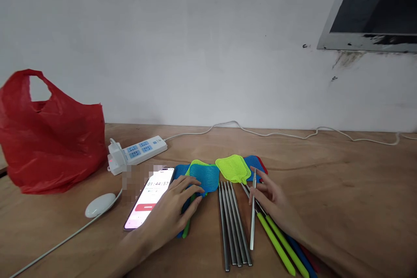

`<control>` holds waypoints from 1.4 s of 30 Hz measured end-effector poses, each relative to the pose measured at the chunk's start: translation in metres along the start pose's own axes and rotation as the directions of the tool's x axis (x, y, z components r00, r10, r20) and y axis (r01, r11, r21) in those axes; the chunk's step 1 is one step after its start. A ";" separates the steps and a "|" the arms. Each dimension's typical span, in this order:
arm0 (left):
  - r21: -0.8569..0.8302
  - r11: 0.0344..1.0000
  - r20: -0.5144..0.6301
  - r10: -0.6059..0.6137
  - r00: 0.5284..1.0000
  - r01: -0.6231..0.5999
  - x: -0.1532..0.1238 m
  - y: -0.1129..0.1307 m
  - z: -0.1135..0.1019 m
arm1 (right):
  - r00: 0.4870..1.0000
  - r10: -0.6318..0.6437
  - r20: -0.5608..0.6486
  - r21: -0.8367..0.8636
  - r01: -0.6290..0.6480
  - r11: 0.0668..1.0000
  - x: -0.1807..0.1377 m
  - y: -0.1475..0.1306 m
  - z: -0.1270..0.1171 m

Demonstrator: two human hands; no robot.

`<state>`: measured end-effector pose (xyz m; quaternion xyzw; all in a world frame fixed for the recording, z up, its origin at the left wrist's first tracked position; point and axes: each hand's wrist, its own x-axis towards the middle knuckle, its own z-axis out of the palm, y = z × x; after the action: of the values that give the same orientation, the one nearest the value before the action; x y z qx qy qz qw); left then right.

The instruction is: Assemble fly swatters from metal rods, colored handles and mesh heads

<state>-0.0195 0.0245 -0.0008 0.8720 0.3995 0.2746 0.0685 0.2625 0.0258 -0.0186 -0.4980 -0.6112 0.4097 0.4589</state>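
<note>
A scuffed white plaster wall [195, 52] is rising behind the brown plywood surface [358, 173]. A grey-framed dark window [374, 8] is sitting at upper right, with a rusty stain [347, 57] trailing beneath it.

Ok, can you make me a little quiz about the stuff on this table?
1. True or false: the right hand holds a single metal rod.
2. What colour is the plastic bag on the table? A green, B red, C white.
3. Fill the gap: the left hand lies flat on a blue fly swatter, right beside a ____ whose screen is lit.

Key: 1 true. 2 B. 3 phone.
</note>
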 end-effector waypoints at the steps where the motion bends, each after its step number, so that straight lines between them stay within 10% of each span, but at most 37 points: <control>1: -0.006 1.000 0.000 0.005 1.000 -0.005 0.000 0.000 0.000 | 0.997 -0.076 -0.012 -0.096 0.075 0.993 -0.001 0.004 0.000; 6: -0.027 0.999 0.042 0.021 0.999 -0.020 -0.001 0.002 0.002 | 0.933 -0.338 0.119 -0.512 0.350 0.784 -0.002 0.011 -0.004; 17: -0.051 0.999 0.087 0.010 0.996 -0.006 -0.001 0.005 0.002 | 0.810 -0.490 0.321 -0.630 0.569 0.528 -0.008 0.005 -0.005; 28: -0.056 0.998 0.074 0.017 0.997 -0.013 -0.001 0.007 0.001 | 0.792 -0.487 0.368 -0.425 0.609 0.670 -0.014 0.005 -0.003; 42: -0.069 0.997 0.074 0.022 0.997 -0.017 -0.001 0.008 0.001 | 0.697 -0.532 0.481 -0.319 0.704 0.634 -0.011 -0.004 -0.014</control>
<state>-0.0142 0.0184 0.0002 0.8827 0.3785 0.2560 0.1102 0.2766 0.0145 -0.0133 -0.2713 -0.8970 0.1385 0.3202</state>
